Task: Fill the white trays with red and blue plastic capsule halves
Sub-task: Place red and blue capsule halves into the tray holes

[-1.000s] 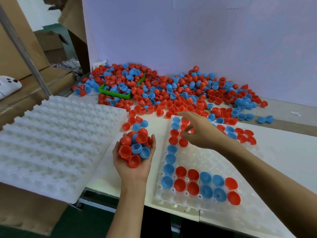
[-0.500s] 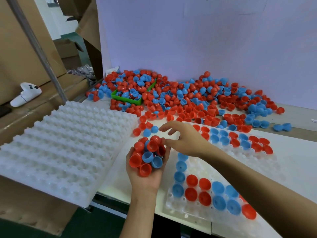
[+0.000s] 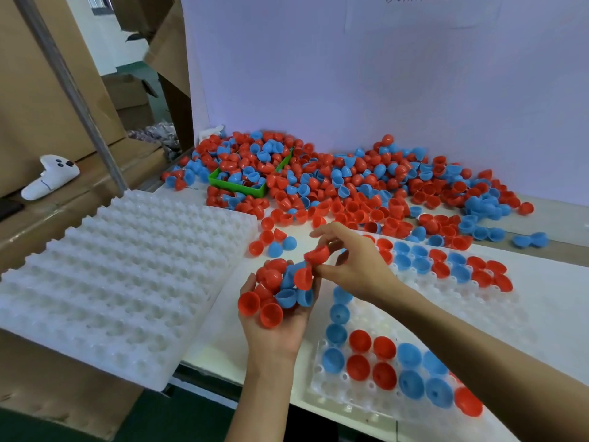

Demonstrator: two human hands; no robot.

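Observation:
My left hand is cupped palm up and holds a handful of red and blue capsule halves. Just right of it, my right hand pinches one red half above that handful. Under my right forearm lies a white tray with red and blue halves seated along its far edge, left column and near rows. A second white tray lies to the left with nothing in its pockets. A big heap of loose halves spreads along the back of the table.
A green bin sits half buried in the heap at the back left. A white controller lies on cardboard boxes at far left, beside a slanted metal pole. A pale wall panel stands behind the heap.
My right hand has come from the tray's far corner to my left hand and taken a red half from the handful. The camera has tilted up slightly.

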